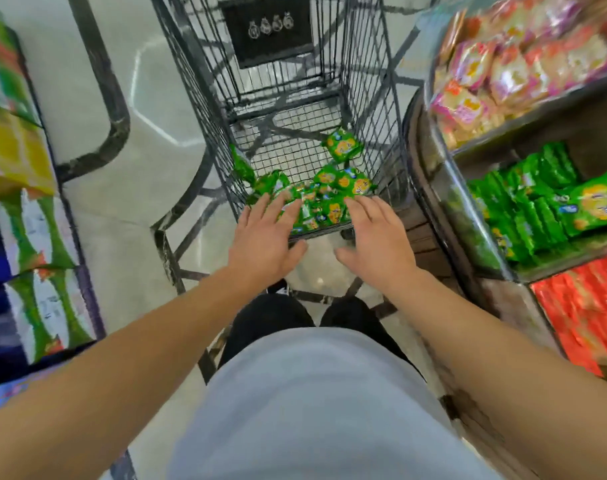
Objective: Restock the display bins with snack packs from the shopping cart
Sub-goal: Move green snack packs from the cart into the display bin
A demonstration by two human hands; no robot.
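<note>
1. Green snack packs point(321, 199), heaped at the near end of the black wire shopping cart point(385, 109), resting on its mesh floor; one more pack point(342, 144) lying apart, farther along the cart.
2. Left hand point(265, 237) reaching over the cart's near rim, palm down, fingers point(278, 204) spread apart and straight, tips over the left edge of the heap; contact not clear through the blur.
3. Right hand point(376, 239) beside it, just right of the heap, palm down, fingers point(364, 207) likewise apart and holding nothing.
4. Right of the cart: a tiered display stand, its middle bin point(468, 216) stocked with matching green packs point(537, 209); pink and orange packs point(513, 60) in the bin above, red packs point(586, 306) in the bin below.
5. Left of the cart: stacked boxes in green, white and yellow point(25, 216), blurred.
6. Under the cart: pale tiled floor point(97, 81) with dark lines.
</note>
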